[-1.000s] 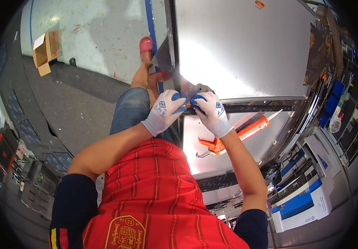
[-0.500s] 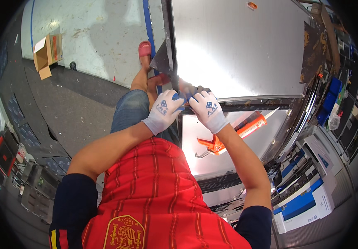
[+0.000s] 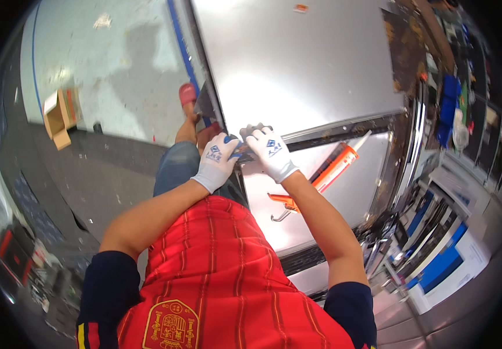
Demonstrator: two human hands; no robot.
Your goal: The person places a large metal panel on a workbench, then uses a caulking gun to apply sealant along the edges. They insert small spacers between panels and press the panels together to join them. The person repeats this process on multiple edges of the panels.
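Note:
Both my hands wear white knitted gloves with blue-coated fingers and meet at the near left corner of a large shiny metal panel (image 3: 309, 75). My left hand (image 3: 217, 158) is closed, its fingers bent in at that corner. Beside it, almost touching, my right hand (image 3: 271, 152) is curled over the panel's near edge, by a dark frame strip (image 3: 344, 129). Whatever lies between the fingers is too small and covered to make out. An orange caulking gun (image 3: 337, 172) lies on a lower pale panel (image 3: 262, 187), partly behind my right forearm.
A small orange-and-white piece (image 3: 301, 9) lies on the far part of the metal panel. An open cardboard box (image 3: 58, 119) stands on the floor to the left. Shelving with blue bins (image 3: 449, 107) and long boxed goods (image 3: 446, 264) lines the right side.
The whole view has swung, so panel, floor and hands sit further left in the picture. Both hands stay together at the panel corner, fingers still closed. The caulking gun lies where it was.

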